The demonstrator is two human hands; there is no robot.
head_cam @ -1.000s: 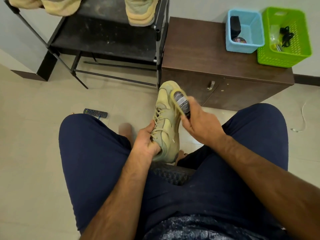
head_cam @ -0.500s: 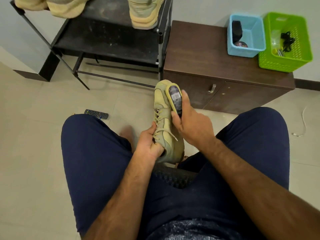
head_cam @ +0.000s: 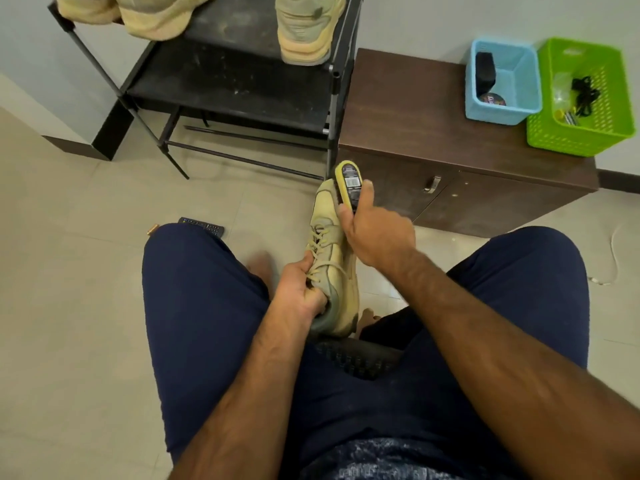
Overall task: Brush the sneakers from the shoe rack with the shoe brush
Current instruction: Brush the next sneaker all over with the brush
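Half the shoe brush (head_cam: pixel 349 177) under right hand (head_cam: pixel 378 234)

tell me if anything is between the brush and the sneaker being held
Nothing visible is in the way. The right hand holds the brush right against the toe of the sneaker. The left hand grips the sneaker near its heel opening, clear of the brush.

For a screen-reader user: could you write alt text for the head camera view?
A seated person holds a tan sneaker between their knees: the left hand grips it near the laces while the right hand presses a yellow shoe brush against its toe. Behind stand a black shoe rack holding more sneakers and a brown cabinet.
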